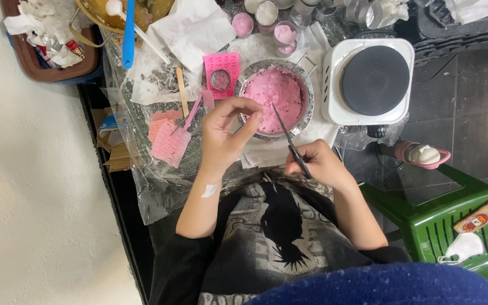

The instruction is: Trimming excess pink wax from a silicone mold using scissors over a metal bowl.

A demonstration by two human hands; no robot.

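Right hand (318, 164) gripped a thin dark metal pick (287, 134), tip angled up-left into the round metal bowl of pink wax (276, 97), frame centre. Left hand (228, 129) pinched sth tiny just left of the bowl, can't tell what.

hands (227, 133) over pink wax pot (276, 97)

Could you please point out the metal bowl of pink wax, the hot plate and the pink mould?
Metal bowl (307, 85), head view, right rim.
Hot plate (374, 79), head view, dark heating disc.
Pink mould (222, 63), head view, upper face.
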